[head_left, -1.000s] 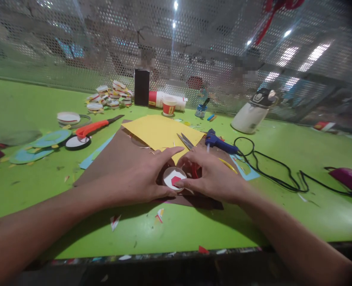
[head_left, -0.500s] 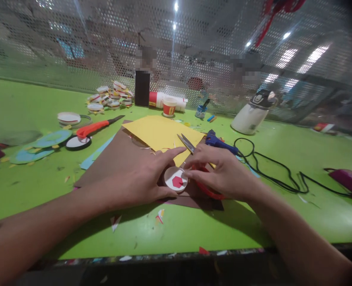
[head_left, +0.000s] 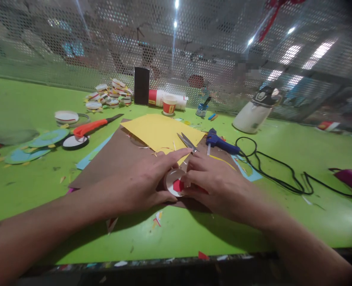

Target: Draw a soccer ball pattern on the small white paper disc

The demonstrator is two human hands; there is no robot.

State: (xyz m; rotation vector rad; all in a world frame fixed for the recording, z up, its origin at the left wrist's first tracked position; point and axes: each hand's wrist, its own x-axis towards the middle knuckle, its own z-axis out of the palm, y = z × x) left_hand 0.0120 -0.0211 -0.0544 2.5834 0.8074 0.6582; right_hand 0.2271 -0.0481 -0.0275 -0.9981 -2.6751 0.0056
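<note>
A small round white disc [head_left: 170, 183] with a raised rim and a red hexagon [head_left: 177, 185] on it lies at the front middle. My left hand [head_left: 137, 178] curves around its left side, thumb at the near edge, holding it. Over the right part of the disc, the fingers of my right hand [head_left: 214, 182] are pinched together at the hexagon; what is between them is hidden. Beneath that hand lie scissors [head_left: 187, 142], blades showing past the knuckles and the red handle mostly covered. Brown sheets [head_left: 104, 163] and a yellow sheet [head_left: 160, 129] lie underneath and behind.
A blue glue gun [head_left: 222, 143] with a looping black cord rests at right, near a white jug [head_left: 251, 113]. An orange-handled knife [head_left: 92, 126] and blue rings [head_left: 49, 138] lie left. Behind stand a paper cup [head_left: 169, 106], a phone [head_left: 141, 85] and piled discs [head_left: 113, 93].
My right hand has moved left and down, its fingers now over the disc's right side and part of the hexagon. My left hand stays around the disc. The view has shifted slightly.
</note>
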